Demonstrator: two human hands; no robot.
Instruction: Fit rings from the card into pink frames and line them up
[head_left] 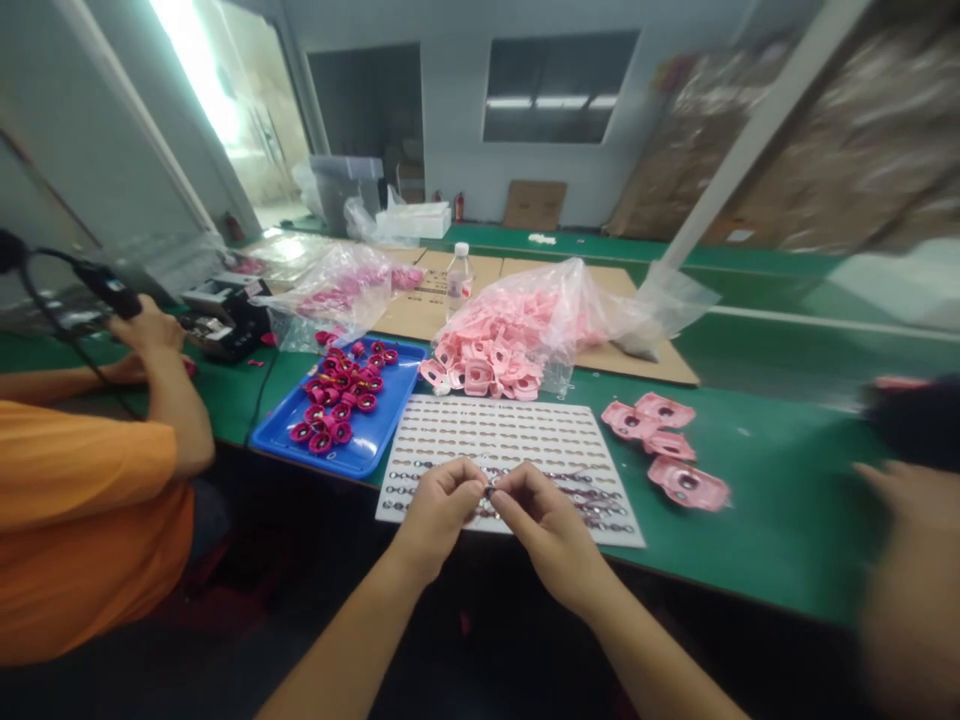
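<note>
My left hand and my right hand meet over the near half of a white board. Both are closed, with fingertips pinching a small dark part between them; its exact kind is too small to tell. Rows of small parts line the board, the nearer rows holding dark ring-like pieces. To the left, a blue tray carries many magenta plastic pieces. Several pale pink plastic shells lie on the green table to the right of the board.
Behind the board, a clear bag spills pink shells; another bag holds magenta pieces. A bottle stands on flattened cardboard. A co-worker in an orange sleeve holds a dark tool at left. Another person's blurred arm is at right.
</note>
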